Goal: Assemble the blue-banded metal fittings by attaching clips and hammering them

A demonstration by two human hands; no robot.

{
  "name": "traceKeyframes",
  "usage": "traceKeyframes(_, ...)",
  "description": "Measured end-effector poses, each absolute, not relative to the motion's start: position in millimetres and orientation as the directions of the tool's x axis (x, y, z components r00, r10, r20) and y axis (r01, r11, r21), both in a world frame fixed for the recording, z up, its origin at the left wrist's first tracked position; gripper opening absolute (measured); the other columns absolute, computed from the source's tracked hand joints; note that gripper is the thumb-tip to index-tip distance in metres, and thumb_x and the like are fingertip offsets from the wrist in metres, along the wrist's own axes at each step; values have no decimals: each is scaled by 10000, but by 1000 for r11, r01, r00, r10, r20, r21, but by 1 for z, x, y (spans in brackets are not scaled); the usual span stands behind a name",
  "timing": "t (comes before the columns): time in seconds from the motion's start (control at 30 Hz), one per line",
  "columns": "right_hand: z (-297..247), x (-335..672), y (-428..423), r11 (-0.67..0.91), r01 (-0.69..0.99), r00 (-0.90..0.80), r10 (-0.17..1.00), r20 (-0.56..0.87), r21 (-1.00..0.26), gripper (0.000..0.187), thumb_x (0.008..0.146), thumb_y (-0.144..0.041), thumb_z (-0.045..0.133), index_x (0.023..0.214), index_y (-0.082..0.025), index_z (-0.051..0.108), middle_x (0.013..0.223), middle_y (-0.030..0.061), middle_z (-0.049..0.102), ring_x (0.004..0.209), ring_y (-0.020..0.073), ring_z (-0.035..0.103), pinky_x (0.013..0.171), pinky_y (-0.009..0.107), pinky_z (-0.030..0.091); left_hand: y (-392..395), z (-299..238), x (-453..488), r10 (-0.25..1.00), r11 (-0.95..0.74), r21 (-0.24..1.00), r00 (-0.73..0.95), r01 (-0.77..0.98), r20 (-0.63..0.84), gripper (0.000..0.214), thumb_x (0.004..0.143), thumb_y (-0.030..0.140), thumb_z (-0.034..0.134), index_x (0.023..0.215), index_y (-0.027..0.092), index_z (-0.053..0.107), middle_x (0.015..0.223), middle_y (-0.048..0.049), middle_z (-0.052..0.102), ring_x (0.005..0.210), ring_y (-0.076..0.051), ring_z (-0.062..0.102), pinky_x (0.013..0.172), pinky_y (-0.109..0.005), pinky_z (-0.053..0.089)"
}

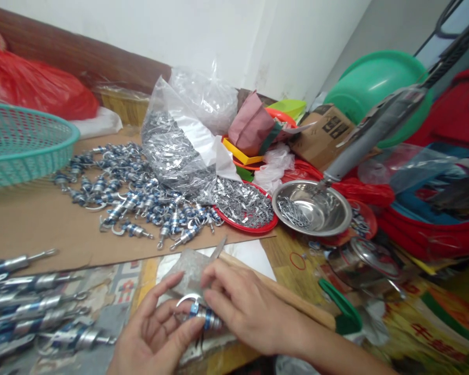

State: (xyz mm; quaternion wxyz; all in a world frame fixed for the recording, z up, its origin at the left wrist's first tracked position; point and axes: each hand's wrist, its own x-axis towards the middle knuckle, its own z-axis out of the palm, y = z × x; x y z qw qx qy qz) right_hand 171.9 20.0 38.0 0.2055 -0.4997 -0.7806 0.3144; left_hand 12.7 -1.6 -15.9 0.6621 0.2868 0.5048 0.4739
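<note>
Sitting pinched between both hands: a small metal clip (200,314) with blue bands and a curved hook at one end. Lying roughly left to right, hook toward the left hand (156,333), barrel running under the right hand (244,307). Being clamped by the left thumb and fingers from below and left, and by the right fingertips closing down on the barrel from above; both hands together on the one piece, right hand covering more of it. Resting just beyond the knuckles: a grey block (191,268) with a thin blade-like tip (219,249) poking up, and a wooden stick (281,291) running off to the right under the wrist.

Farther ahead of the hands: a heap of finished clips (133,195) on cardboard, a clear bag of metal parts (175,140), a red tray (263,225) of small pieces, a steel bowl (312,208). Lying off to the left: longer assembled pieces (31,312).

Hard to make out: the clip's right end, hidden under the fingers; left palm cut off at the frame's lower edge.
</note>
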Motion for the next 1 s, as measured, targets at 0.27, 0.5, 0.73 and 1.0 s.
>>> traceKeyframes(0.27,-7,245,11,133,904,-149,989,-8,-407,295,840,-278,545,1117,-180,529,997,92,577,928,247,572,814,397,451,-2,-15,13,918,386,859,43,-336,-395,812,507,300,838,1210,187,449,676,11,706,688,-183,700,650,-207,557)
traceKeyframes(0.5,13,247,-17,319,849,-234,942,242,-421,263,890,-204,475,1150,-209,513,1004,66,614,915,181,614,753,259,499,-4,-6,19,924,359,871,-7,-334,-383,736,508,282,821,1163,199,495,623,38,671,634,-166,685,608,-208,547)
traceKeyframes(0.73,43,242,-46,594,760,-480,787,388,-264,538,834,-19,414,1329,-227,413,1008,72,646,861,148,641,668,208,506,-4,-9,18,938,323,883,-11,-341,-347,736,525,238,814,1179,193,480,617,28,682,607,-150,671,602,-211,546)
traceKeyframes(1.0,24,247,-51,561,770,-442,812,381,-303,512,833,-30,424,1292,-249,481,1004,57,676,857,145,661,681,214,532,-4,-8,18,940,319,888,-11,-331,-342,837,518,243,830,1245,217,417,610,28,703,591,-151,673,582,-209,551)
